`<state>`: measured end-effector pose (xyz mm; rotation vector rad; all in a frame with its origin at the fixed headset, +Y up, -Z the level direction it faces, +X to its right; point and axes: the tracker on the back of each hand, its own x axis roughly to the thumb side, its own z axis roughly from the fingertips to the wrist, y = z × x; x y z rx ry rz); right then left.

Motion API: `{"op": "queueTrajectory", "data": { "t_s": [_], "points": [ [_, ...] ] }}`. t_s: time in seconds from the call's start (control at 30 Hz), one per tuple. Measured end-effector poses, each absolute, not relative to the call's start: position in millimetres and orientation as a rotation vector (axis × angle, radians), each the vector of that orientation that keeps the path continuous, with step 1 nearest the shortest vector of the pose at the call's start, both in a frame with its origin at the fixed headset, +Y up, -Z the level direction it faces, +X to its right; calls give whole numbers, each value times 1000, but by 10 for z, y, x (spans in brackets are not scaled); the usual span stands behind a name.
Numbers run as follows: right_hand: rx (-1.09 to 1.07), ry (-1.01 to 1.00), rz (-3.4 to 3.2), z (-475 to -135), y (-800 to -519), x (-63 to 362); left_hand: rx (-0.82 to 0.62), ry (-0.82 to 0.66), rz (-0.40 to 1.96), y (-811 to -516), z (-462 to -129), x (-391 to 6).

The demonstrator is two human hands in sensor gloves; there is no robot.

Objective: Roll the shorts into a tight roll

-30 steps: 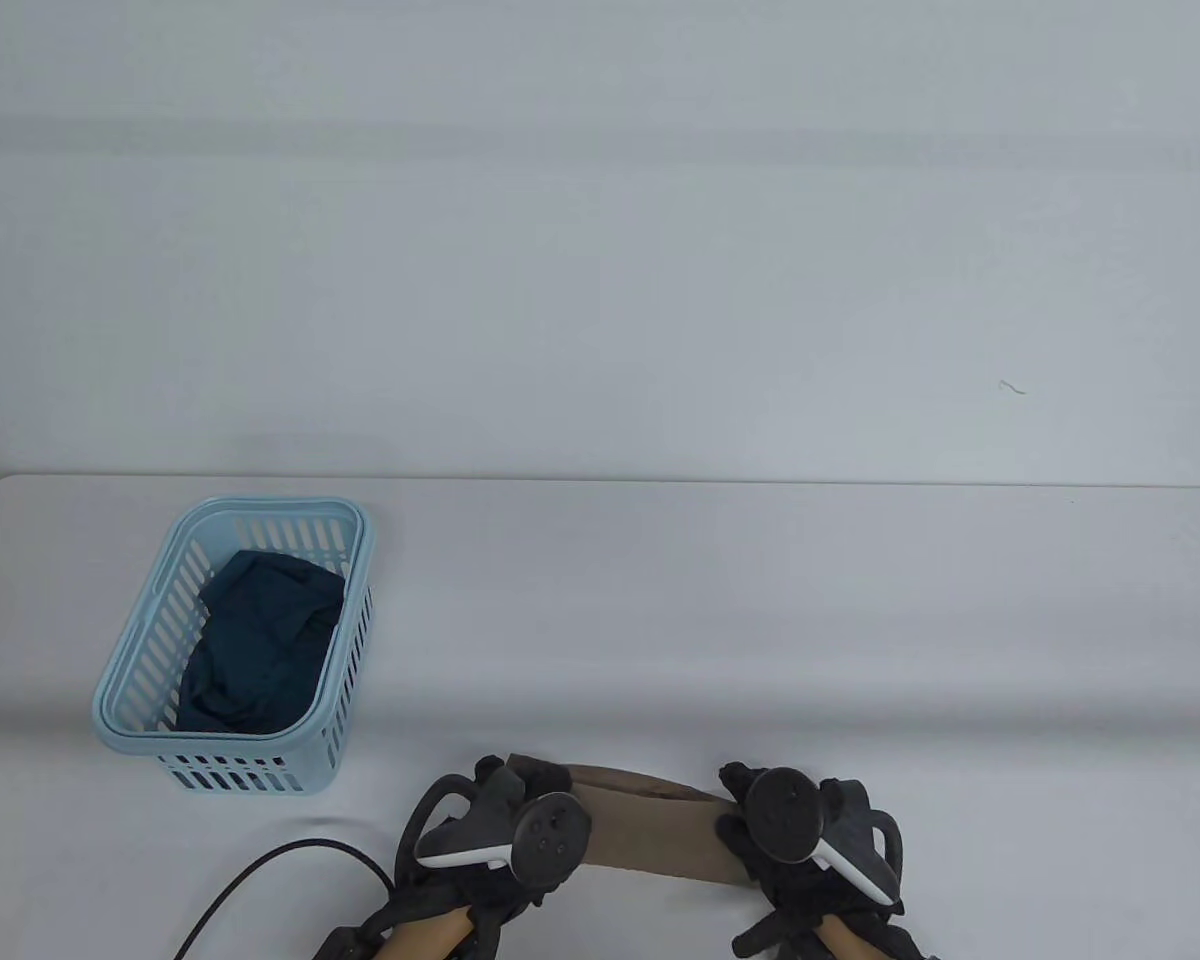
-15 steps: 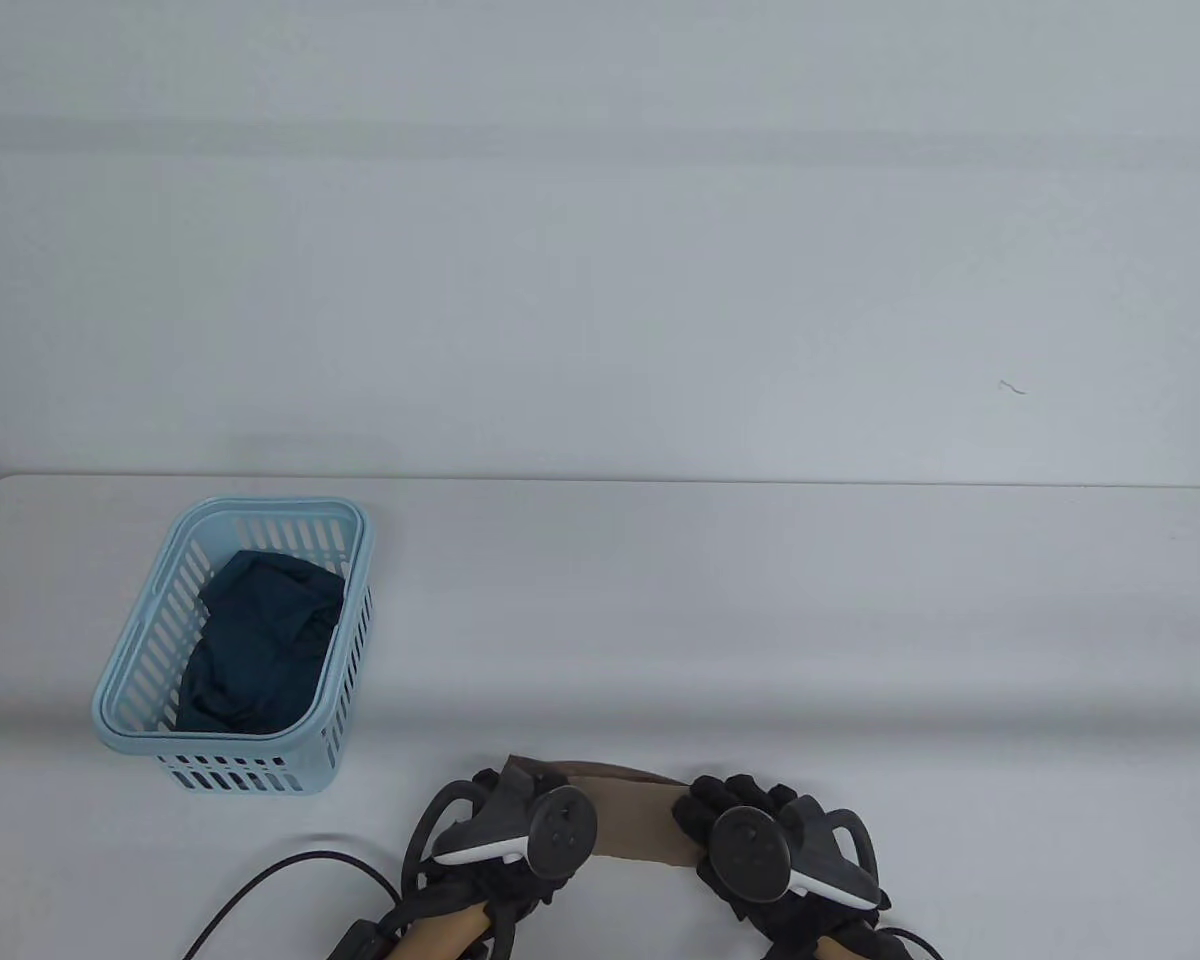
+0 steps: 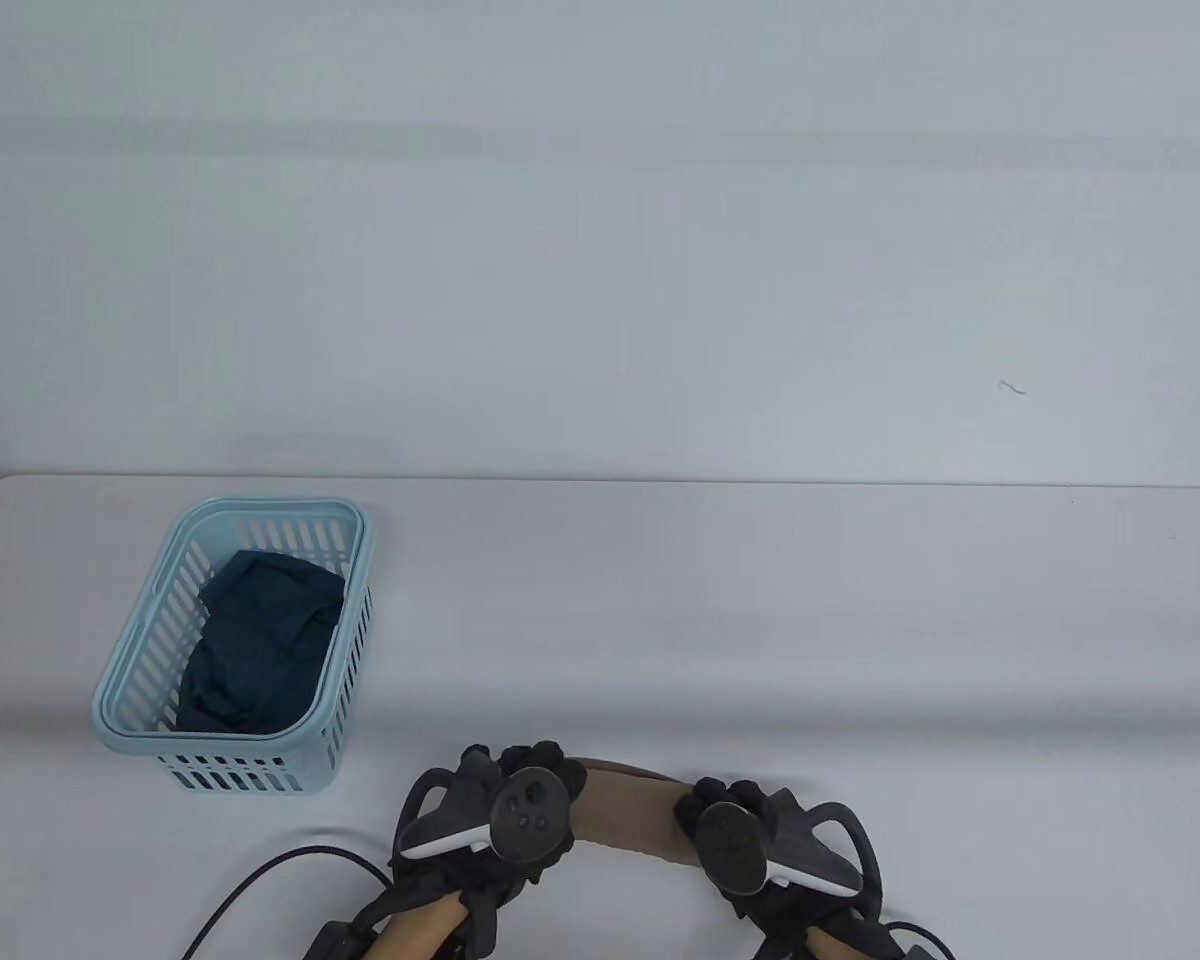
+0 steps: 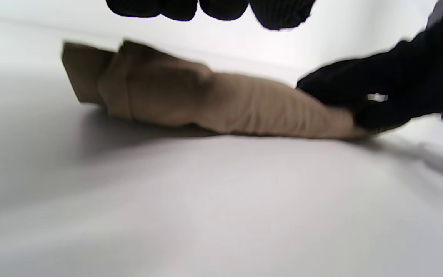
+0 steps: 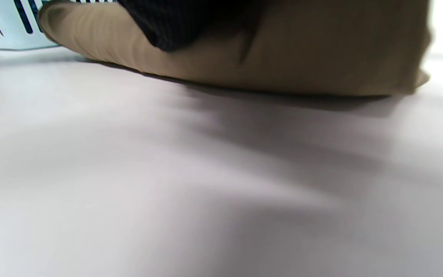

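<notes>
The tan shorts (image 3: 625, 812) lie as a long, narrow roll near the table's front edge, between my hands. My left hand (image 3: 525, 765) is over the roll's left end. In the left wrist view its fingertips (image 4: 210, 7) hang above the shorts (image 4: 214, 100), apart from the cloth. My right hand (image 3: 717, 797) holds the roll's right end. The left wrist view shows my right hand (image 4: 375, 98) gripping that end between thumb and fingers. In the right wrist view its fingers (image 5: 190, 23) press on the shorts (image 5: 302, 54).
A light blue slotted basket (image 3: 345, 640) stands at the left and holds a dark blue garment (image 3: 260, 640). Its corner shows in the right wrist view (image 5: 2, 27). A black cable (image 3: 260, 880) runs along the front edge, left of my left hand.
My right hand has moved left along the roll and a little toward the front edge. My left hand has shifted forward over the left end. The visible stretch of shorts between the hands is shorter.
</notes>
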<state>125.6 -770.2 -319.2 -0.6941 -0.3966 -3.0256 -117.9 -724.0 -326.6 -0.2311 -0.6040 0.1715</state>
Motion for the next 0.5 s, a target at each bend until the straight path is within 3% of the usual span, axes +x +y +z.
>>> {"op": "queueTrajectory", "data": {
  "t_s": [0.17,0.5],
  "points": [
    [-651,-325,-3021,-3248,-7710,1306,-162,-590,206,-7133,-3239,-1292],
    [-202,-279,-3106,-3603,-7709,1682,-213,-576,204,-7212,-3263,-1284]
  ]
}}
